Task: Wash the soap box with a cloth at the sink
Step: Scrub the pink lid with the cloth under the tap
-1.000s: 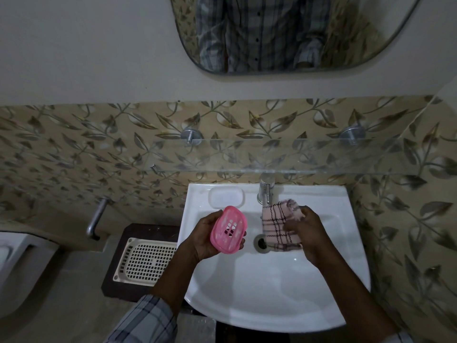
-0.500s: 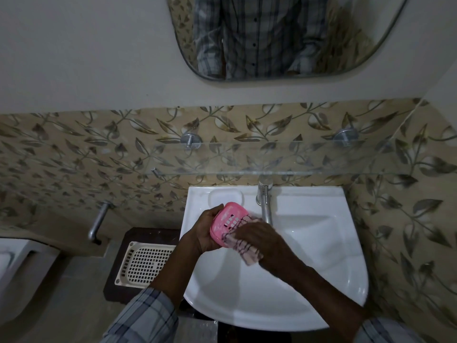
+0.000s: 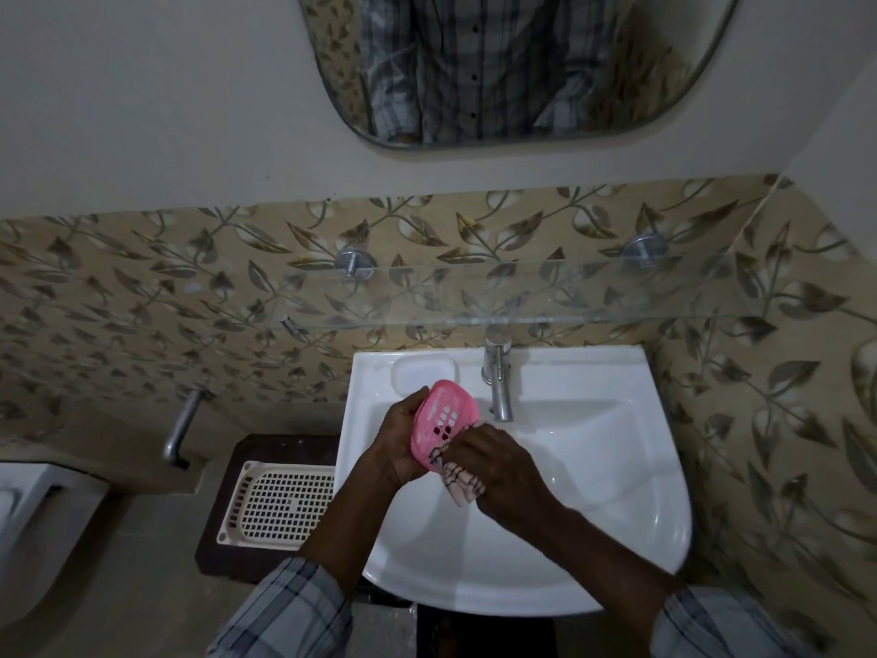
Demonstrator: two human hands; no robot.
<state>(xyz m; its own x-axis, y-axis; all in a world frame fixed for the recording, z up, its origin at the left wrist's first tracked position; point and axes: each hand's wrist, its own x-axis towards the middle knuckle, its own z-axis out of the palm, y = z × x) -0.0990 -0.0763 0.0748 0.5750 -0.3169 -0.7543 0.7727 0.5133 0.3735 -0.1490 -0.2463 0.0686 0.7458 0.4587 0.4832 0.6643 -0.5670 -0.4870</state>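
Observation:
A pink slotted soap box [image 3: 443, 417] is held tilted over the left part of the white sink [image 3: 593, 491]. My left hand [image 3: 398, 444] grips it from the left side and underneath. My right hand [image 3: 503, 467] presses a pink checked cloth [image 3: 458, 477] against the box's lower right edge. Part of the cloth hangs out below my fingers. The steel tap [image 3: 498, 382] stands just right of the box; no water is visible running from it.
A glass shelf [image 3: 522, 296] juts out above the sink. A cream perforated tray [image 3: 280, 505] lies on a dark stool left of the basin. A moulded soap recess [image 3: 422, 372] sits behind the box. A mirror [image 3: 512, 68] hangs above.
My right hand carried the cloth from under the tap leftward onto the soap box. Between the last two frames it slid down along the box's lower edge. The left hand kept its hold.

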